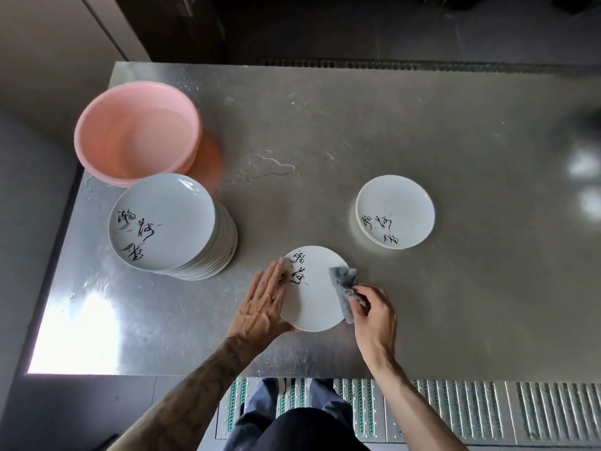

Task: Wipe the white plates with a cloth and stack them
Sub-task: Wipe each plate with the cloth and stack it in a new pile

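**One plate under your hands, two stacks to either side**

Your left hand (263,301) lies flat with straight fingers along the left rim of a single white plate (313,297), steadying it at the near middle of the tabletop (422,125). Your right hand (377,315) pinches a crumpled grey cloth (344,284) between curled fingers and thumb, and the cloth rests on the plate's right edge. The plate bears black brush writing at its far left side.

To your left stands a tall stack (162,222) of the same plates, its top plate face up. To the right, farther off, sits a low stack (395,211) of only a few plates.

A pink basin (136,131) stands at the far left, just beyond the tall stack and overhanging the tabletop's edge. You cannot tell whether it holds clear water. A small puddle (270,170) lies on the metal to the right of the basin.
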The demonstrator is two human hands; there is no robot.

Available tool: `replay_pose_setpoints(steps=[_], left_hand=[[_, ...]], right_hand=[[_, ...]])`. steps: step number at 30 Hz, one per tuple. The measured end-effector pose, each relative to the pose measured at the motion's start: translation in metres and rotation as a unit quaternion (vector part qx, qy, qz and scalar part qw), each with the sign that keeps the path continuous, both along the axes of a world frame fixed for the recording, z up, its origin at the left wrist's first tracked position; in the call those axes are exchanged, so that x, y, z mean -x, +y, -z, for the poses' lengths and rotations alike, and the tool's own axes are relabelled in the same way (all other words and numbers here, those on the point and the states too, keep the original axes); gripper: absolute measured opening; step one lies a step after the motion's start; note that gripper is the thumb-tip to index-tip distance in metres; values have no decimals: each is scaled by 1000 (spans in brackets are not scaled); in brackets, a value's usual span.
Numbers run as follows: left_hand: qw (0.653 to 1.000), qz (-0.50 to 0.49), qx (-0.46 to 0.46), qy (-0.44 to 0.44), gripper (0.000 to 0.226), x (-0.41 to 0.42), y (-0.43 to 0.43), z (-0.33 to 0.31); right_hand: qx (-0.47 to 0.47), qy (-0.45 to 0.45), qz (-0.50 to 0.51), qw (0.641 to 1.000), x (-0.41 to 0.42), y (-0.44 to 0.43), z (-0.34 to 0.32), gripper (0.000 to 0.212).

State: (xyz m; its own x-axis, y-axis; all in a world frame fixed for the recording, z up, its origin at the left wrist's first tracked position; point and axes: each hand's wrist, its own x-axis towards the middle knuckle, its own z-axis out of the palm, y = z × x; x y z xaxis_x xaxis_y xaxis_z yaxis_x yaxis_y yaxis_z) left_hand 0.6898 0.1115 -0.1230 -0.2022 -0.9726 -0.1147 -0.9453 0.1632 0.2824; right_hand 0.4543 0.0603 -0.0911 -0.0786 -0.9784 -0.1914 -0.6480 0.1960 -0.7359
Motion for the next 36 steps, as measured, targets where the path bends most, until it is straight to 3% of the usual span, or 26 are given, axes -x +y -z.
replay_pose_setpoints(steps=[7,12,16,18,23,26,29,33,36], left_hand=[[997,69,22,20,67,-10,-16,-27],[979,-40,-51,192,47,-6,-34,-58],[928,-155,-53,333,23,1,-44,-78],[886,-201,-77,410,24,2,-47,-84],[726,-271,-176,607,33,7,-38,-97],[662,-280,-207,664,39,11,-32,-102],[629,-272,-218,695,40,15,-27,-111],[617,-269,-220,706,41,15,-26,-124],[610,-266,-205,718,40,21,-31,-134]], right_hand=[[5,-142,124,982,7,-21,-20,15],[31,-166,107,980,-11,-51,-43,16],[50,-155,76,984,-27,-75,-53,15],[50,-142,51,987,-35,-82,-56,14],[93,-71,-82,990,-44,-80,-72,25],[181,-5,-261,948,-51,-62,-87,32],[187,4,-311,932,-48,-62,-97,32],[158,10,-190,969,-38,-81,-115,28],[199,23,-284,938,-59,-64,-133,42]])
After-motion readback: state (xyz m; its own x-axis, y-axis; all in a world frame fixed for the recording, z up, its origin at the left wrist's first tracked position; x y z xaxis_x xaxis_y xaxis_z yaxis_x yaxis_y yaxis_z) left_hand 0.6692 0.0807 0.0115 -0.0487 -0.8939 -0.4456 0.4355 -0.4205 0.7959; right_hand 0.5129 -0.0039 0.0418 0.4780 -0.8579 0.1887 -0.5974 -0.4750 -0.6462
